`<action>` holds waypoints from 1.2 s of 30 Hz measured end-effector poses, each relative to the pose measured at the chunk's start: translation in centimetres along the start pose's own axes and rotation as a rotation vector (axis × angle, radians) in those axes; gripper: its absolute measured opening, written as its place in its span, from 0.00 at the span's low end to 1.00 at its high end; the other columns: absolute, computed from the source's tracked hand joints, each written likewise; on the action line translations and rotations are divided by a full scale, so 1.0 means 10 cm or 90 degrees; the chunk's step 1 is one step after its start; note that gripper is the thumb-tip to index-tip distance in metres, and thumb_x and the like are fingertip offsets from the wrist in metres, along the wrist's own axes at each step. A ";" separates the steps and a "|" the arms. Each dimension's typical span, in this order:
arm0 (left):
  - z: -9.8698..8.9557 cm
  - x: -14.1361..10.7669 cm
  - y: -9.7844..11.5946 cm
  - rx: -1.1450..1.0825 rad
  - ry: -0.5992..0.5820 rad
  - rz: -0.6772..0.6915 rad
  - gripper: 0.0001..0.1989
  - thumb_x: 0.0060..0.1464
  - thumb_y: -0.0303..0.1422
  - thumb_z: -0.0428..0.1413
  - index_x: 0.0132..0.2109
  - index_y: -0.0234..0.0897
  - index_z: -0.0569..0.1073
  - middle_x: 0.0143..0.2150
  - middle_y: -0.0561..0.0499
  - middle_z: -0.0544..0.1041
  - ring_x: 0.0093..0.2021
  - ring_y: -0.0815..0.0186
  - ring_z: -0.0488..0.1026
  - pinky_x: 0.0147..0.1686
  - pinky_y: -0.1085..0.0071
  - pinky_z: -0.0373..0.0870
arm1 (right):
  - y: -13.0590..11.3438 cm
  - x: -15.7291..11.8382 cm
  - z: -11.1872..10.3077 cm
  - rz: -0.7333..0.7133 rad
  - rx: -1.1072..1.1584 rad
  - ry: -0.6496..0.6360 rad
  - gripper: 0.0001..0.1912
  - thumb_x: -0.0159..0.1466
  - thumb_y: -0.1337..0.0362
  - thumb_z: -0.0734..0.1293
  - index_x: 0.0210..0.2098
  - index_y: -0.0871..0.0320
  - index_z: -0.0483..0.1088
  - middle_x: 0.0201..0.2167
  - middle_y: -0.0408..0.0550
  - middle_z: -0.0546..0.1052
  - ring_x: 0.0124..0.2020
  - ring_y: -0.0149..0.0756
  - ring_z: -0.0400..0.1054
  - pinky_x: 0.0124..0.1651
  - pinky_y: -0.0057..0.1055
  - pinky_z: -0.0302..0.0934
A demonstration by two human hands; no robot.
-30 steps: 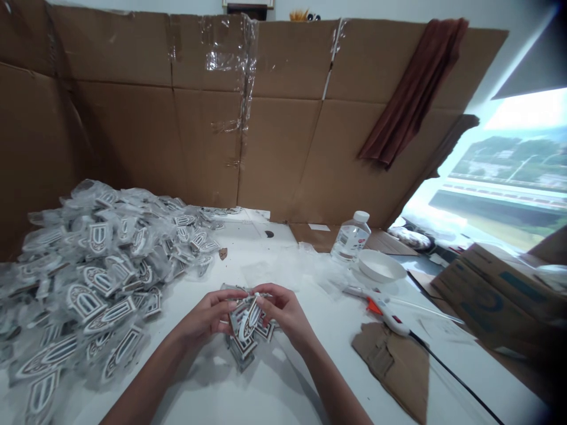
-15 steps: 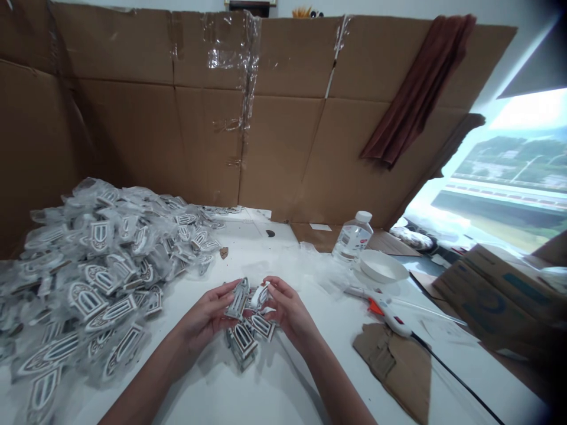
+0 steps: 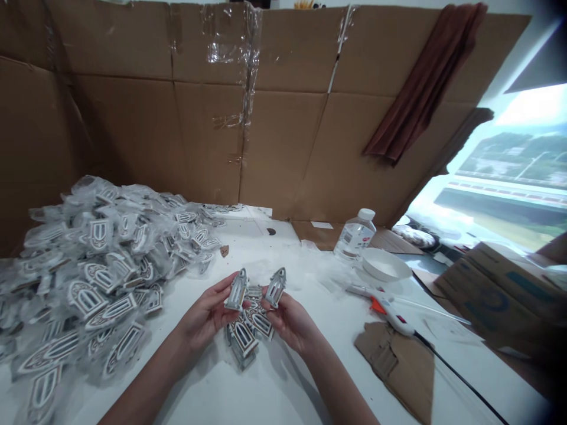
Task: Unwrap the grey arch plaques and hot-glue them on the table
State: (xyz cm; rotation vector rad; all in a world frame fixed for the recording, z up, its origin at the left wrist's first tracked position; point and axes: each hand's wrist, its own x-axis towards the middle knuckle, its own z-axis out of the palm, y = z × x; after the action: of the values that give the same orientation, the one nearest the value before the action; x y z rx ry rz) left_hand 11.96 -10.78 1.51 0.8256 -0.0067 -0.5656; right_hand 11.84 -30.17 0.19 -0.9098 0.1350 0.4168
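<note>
My left hand (image 3: 207, 314) is closed on a small grey arched window-shaped piece (image 3: 238, 290), held tilted upright. A similar grey arched window piece (image 3: 276, 287) is gripped in my right hand (image 3: 290, 320), a short gap to the right of the first. Beneath and between both hands lies a small heap of arched window pieces (image 3: 243, 337) with white and brown patterned frames. Fingers and the raised pieces hide part of that heap.
A large pile of plastic-bagged window pieces (image 3: 100, 277) covers the table's left side. To the right are a clear bottle (image 3: 354, 235), a white bowl (image 3: 386, 264), a glue gun (image 3: 392, 313) with its cord, and torn cardboard (image 3: 405, 369). A cardboard wall (image 3: 199, 136) stands behind.
My right hand has turned the piece it holds, so its arched face now shows upright. The left piece has come slightly higher. The camera view has tipped down a little.
</note>
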 end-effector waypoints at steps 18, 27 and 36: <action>-0.01 0.05 -0.06 0.085 0.128 0.058 0.28 0.52 0.24 0.58 0.60 0.32 0.61 0.44 0.40 0.76 0.37 0.64 0.78 0.32 0.77 0.76 | -0.07 -0.17 0.09 0.047 -0.268 -0.027 0.16 0.47 0.64 0.64 0.37 0.59 0.64 0.26 0.41 0.67 0.19 0.25 0.61 0.14 0.21 0.51; -0.04 0.09 -0.10 0.053 0.136 0.025 0.23 0.53 0.22 0.55 0.56 0.27 0.65 0.46 0.37 0.76 0.46 0.60 0.76 0.43 0.72 0.75 | -0.02 -0.16 0.12 0.083 -0.322 -0.091 0.11 0.56 0.59 0.58 0.35 0.58 0.62 0.22 0.40 0.66 0.13 0.22 0.54 0.13 0.21 0.40; -0.01 0.10 -0.09 -0.136 0.088 -0.061 0.23 0.60 0.27 0.48 0.61 0.33 0.54 0.51 0.35 0.71 0.49 0.56 0.74 0.47 0.62 0.73 | 0.06 -0.02 0.04 0.041 -0.440 0.042 0.24 0.65 0.49 0.51 0.22 0.58 0.59 0.11 0.40 0.58 0.11 0.25 0.50 0.14 0.24 0.41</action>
State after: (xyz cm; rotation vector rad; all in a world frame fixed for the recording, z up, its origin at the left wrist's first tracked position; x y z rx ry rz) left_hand 12.39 -11.63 0.58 0.6571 0.2186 -0.5875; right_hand 11.42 -29.56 0.04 -1.6028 0.0799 0.5034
